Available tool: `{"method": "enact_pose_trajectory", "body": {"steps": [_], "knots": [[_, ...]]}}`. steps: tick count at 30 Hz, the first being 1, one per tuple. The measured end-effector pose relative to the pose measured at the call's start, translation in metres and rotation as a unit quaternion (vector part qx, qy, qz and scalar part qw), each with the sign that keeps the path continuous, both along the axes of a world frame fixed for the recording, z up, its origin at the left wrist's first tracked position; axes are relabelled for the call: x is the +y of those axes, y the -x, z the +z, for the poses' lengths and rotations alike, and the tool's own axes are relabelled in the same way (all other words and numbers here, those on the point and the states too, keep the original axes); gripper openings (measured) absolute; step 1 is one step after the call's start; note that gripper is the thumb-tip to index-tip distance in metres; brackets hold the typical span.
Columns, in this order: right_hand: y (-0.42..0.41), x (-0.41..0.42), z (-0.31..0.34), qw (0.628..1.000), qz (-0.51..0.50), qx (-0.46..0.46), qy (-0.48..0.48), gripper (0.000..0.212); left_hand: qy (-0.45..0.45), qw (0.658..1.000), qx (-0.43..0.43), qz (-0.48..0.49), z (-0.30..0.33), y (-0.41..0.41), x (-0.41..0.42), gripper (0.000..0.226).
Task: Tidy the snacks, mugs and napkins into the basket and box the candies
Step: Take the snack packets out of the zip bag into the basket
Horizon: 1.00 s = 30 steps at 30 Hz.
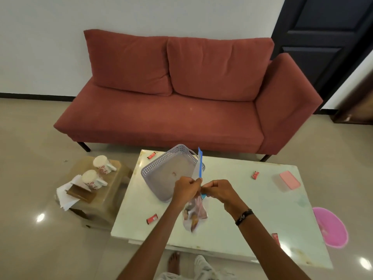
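A glossy white rectangular coffee table (252, 207) carries a grey perforated plastic basket (159, 168), a clear box with a pink lid (287, 180) and four small red-wrapped candies (151, 218) scattered across it. Beside it, a low brown stool (113, 201) bears two white floral mugs (102, 164), white napkins (64, 197) and a brown holder (81, 193).
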State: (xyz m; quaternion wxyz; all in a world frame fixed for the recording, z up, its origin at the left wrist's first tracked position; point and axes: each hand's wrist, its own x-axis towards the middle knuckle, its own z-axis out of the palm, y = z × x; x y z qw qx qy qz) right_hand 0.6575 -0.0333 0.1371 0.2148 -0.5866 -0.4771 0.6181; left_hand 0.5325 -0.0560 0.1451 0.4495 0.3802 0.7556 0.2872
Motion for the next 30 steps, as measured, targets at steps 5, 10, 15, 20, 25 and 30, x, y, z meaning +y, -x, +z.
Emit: {"method": "enact_pose_trajectory", "body": {"steps": [5,10,15,20,25,30], "knots": [[0.01,-0.012,-0.003,1.0,-0.003,0.004,-0.015,0.014,-0.011,1.0,0.005,-0.002,-0.004,0.006,-0.002,0.018],[0.015,-0.016,-0.004,1.0,0.005,-0.013,-0.002,0.028,-0.022,0.998,-0.035,0.038,-0.013,0.019,-0.005,0.012],[0.016,-0.015,-0.003,0.999,0.014,0.024,0.019,0.019,0.009,0.984,-0.161,0.08,-0.018,0.024,-0.007,0.009],[0.007,-0.014,-0.004,0.993,-0.025,0.105,0.051,0.011,0.047,0.952,-0.291,0.078,-0.015,0.027,-0.007,0.017],[0.011,-0.008,-0.002,0.997,-0.002,0.072,0.041,0.011,0.055,0.95,-0.299,0.075,-0.018,0.029,0.0,0.021],[0.014,-0.005,-0.005,0.998,-0.041,0.04,0.009,0.02,0.022,0.97,-0.242,-0.007,-0.02,0.031,0.0,0.018]]}}
